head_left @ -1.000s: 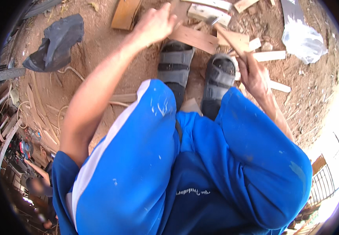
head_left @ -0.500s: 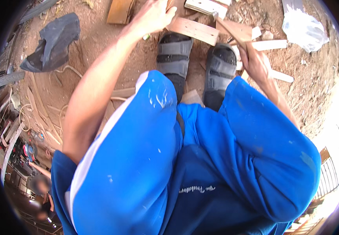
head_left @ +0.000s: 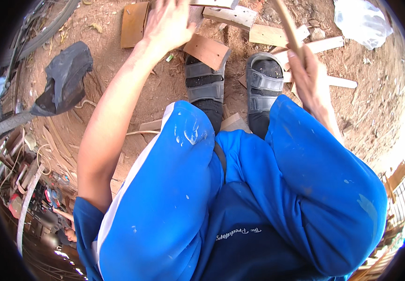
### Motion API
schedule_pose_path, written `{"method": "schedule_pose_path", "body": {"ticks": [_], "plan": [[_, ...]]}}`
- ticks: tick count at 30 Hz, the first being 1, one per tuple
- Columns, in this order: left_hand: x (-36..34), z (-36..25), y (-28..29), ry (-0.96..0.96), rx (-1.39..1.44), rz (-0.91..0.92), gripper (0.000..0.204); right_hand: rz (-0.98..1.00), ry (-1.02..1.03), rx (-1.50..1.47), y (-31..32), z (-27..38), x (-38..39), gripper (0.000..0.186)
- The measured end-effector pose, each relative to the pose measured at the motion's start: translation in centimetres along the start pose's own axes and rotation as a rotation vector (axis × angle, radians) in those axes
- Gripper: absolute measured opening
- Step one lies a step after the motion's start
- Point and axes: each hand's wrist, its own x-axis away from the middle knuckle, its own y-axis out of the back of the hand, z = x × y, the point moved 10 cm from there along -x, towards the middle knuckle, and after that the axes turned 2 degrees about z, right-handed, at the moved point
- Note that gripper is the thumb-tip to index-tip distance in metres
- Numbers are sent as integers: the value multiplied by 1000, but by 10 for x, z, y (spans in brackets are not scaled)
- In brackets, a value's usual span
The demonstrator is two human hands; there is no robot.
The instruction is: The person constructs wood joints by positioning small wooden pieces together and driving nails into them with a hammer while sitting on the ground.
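My left hand (head_left: 169,25) reaches to the top edge of the view, over the wood pieces. Its fingers look stretched out and apart, though the tips are cut off by the edge. Close to its thumb, a short reddish board (head_left: 207,50) with small dark holes leans by my left sandal (head_left: 205,84). A brown board (head_left: 134,25) lies on its other side. In my right hand (head_left: 309,77) is the wooden handle of a hammer (head_left: 287,23), slanting up and left. The hammer's head is out of view.
Several short boards (head_left: 230,17) and pale wood strips (head_left: 324,44) lie on the dirt ahead of my right sandal (head_left: 265,77). A clear plastic bag (head_left: 362,23) is far right. Black plastic (head_left: 66,70) covers part of a bicycle at left. Another person (head_left: 64,234) is at lower left.
My left hand has moved left and down, with its fingers spreading. The hammer has swung upward, taking its head out of view. The reddish board has shifted and turned near my left sandal.
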Motion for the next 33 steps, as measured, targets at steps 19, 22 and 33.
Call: {"method": "schedule_pose_path", "body": {"ticks": [19, 22, 33], "plan": [[-42, 16, -31, -36, 255, 262, 43, 34, 297, 18, -55, -1, -9, 15], [-41, 24, -27, 26, 225, 246, 39, -110, 563, 35, -61, 18, -10, 19], [-37, 59, -43, 234, 567, 238, 78, -264, 646, 316, -81, 6, -28, 24]]}}
